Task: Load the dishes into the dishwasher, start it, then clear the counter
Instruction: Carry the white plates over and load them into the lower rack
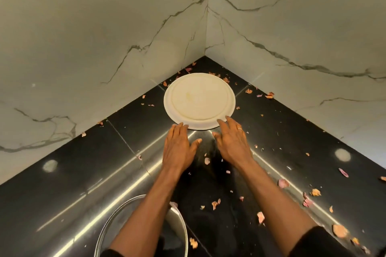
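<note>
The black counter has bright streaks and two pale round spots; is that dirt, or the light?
Head view: likely glare, not dirt; the glossy counter mirrors long lights as streaks and round lamps as pale spots. Head view again: focus is good, the plate looks sharp with no motion blur.

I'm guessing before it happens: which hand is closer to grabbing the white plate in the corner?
Probably the right hand: its fingertips overlap the near rim of the white plate, while the left hand only reaches the rim's edge. Both are open, so it's close.
</note>
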